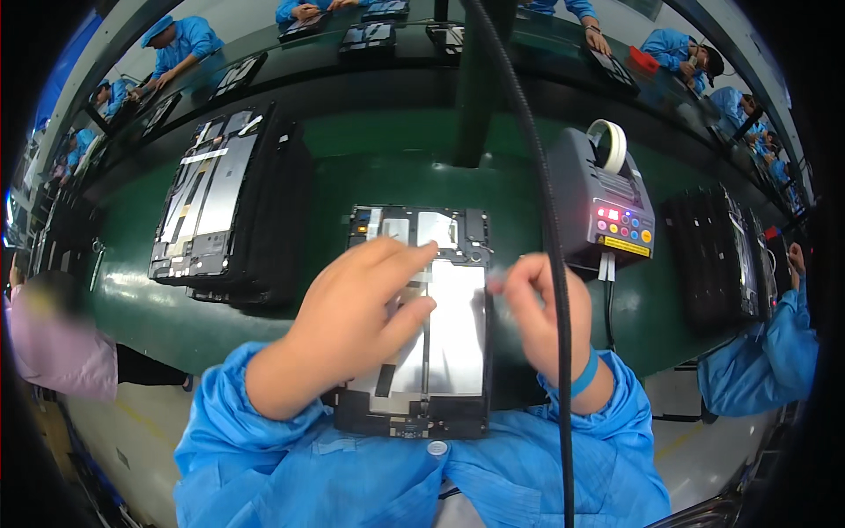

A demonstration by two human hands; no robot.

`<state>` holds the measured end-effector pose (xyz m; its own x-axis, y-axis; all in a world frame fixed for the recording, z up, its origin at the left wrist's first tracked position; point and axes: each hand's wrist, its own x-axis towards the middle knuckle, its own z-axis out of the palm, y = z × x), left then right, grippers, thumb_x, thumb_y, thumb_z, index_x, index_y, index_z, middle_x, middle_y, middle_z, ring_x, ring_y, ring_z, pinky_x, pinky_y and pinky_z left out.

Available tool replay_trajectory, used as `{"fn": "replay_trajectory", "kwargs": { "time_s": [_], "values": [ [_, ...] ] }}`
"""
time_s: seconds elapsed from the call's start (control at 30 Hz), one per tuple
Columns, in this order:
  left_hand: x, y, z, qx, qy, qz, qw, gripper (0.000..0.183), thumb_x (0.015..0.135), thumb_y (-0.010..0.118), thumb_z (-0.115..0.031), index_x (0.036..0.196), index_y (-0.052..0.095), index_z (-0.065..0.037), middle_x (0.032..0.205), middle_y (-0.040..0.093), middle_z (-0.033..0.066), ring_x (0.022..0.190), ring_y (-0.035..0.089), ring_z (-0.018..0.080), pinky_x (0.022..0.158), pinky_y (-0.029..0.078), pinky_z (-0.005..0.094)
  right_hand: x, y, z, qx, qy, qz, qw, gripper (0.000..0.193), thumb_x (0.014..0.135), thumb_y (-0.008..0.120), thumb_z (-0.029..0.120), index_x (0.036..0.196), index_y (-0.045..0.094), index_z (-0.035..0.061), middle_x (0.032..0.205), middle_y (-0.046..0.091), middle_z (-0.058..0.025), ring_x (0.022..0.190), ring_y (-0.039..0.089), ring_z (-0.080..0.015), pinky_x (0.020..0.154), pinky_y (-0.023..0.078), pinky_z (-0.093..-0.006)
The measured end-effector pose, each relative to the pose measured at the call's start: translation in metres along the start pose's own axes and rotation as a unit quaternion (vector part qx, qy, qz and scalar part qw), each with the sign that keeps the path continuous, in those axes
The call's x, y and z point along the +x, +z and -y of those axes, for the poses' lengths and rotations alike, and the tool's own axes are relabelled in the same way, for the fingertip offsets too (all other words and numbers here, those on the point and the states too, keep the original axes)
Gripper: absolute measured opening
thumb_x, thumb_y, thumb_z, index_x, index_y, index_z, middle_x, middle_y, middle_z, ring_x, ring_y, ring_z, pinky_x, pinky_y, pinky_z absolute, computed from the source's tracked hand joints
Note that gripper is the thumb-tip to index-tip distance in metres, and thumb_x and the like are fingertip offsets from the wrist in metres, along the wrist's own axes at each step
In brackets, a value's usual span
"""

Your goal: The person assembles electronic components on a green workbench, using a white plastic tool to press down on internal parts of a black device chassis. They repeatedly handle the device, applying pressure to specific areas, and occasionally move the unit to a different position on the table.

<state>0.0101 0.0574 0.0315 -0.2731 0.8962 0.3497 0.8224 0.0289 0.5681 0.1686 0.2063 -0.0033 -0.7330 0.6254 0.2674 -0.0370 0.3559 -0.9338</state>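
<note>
Tablet frame (440, 326) lay flat on the green bench (370, 167) right in front of you, your left hand (352, 321) pressed open-fingered on its silver plate, your right hand (541, 312) pinched a small clear strip at its right edge, tape dispenser (603, 198) just right.

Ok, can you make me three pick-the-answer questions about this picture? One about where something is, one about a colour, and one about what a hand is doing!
1. Where is the grey tape machine?
A. right of the open tablet frame
B. left of it
C. on top of it

2. What colour is the table?
A. red
B. green
C. white

3. What is the left hand doing?
A. hanging in the air
B. lying flat on the frame
C. holding a cup

Answers: 1 A, it stands at the frame's right. 2 B, the bare top is green. 3 B, the fingers lie across the frame.
</note>
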Motion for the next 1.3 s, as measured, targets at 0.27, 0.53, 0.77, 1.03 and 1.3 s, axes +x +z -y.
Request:
{"fn": "replay_trajectory", "kwargs": {
  "time_s": [0.27, 0.53, 0.77, 1.03, 1.3],
  "values": [
    [0.064, 0.045, 0.023, 0.130, 0.201, 0.096, 0.966, 0.032, 0.070, 0.070, -0.020, 0.099, 0.070, -0.006, 0.113, 0.056, 0.0184, 0.111, 0.052, 0.0355, 0.094, 0.043, 0.0432, 0.018, -0.004, -0.039, 0.273, 0.048, -0.042, 0.960, 0.021, 0.093, 0.055, 0.006, 0.112, 0.046, 0.0046, 0.101, 0.055, -0.0039, 0.095, 0.053, -0.0108, 0.085, 0.043, -0.0254],
    [0.045, 0.027, 0.037, 0.063, 0.100, 0.104, 0.987, 0.041, 0.062, 0.075, -0.016, 0.102, 0.071, -0.013, 0.114, 0.055, 0.0162, 0.113, 0.049, 0.0357, 0.095, 0.042, 0.0458, 0.049, 0.001, -0.052, 0.099, 0.069, -0.005, 0.993, 0.050, 0.081, 0.066, 0.008, 0.124, 0.040, 0.0046, 0.113, 0.052, -0.0124, 0.098, 0.052, -0.0185, 0.082, 0.048, -0.0315],
    [0.043, 0.024, 0.040, 0.162, 0.143, 0.072, 0.974, 0.044, 0.061, 0.078, -0.024, 0.104, 0.072, -0.019, 0.118, 0.055, 0.0135, 0.120, 0.046, 0.0358, 0.095, 0.040, 0.0492, 0.067, 0.009, -0.066, 0.056, 0.087, 0.085, 0.991, 0.065, 0.071, 0.072, 0.013, 0.126, 0.037, 0.0058, 0.113, 0.052, -0.0156, 0.102, 0.051, -0.0219, 0.089, 0.045, -0.0357],
    [0.045, 0.024, 0.041, 0.228, 0.162, 0.048, 0.959, 0.045, 0.059, 0.078, -0.033, 0.102, 0.072, -0.022, 0.117, 0.057, 0.0111, 0.120, 0.048, 0.0362, 0.094, 0.040, 0.0495, 0.072, -0.011, -0.047, -0.131, -0.078, 0.085, 0.985, 0.018, 0.077, 0.069, 0.014, 0.092, 0.061, 0.0067, 0.099, 0.057, -0.0115, 0.094, 0.055, -0.0259, 0.082, 0.046, -0.0343],
    [0.046, 0.025, 0.055, 0.163, 0.149, 0.047, 0.974, 0.038, 0.066, 0.075, -0.032, 0.101, 0.073, -0.019, 0.116, 0.056, 0.0146, 0.120, 0.047, 0.0405, 0.096, 0.039, 0.0514, 0.095, -0.011, -0.016, -0.339, -0.110, 0.343, 0.869, 0.019, 0.087, 0.054, 0.019, 0.085, 0.065, 0.0034, 0.082, 0.065, -0.0153, 0.080, 0.062, -0.0348, 0.073, 0.049, -0.0432]
  ]
}}
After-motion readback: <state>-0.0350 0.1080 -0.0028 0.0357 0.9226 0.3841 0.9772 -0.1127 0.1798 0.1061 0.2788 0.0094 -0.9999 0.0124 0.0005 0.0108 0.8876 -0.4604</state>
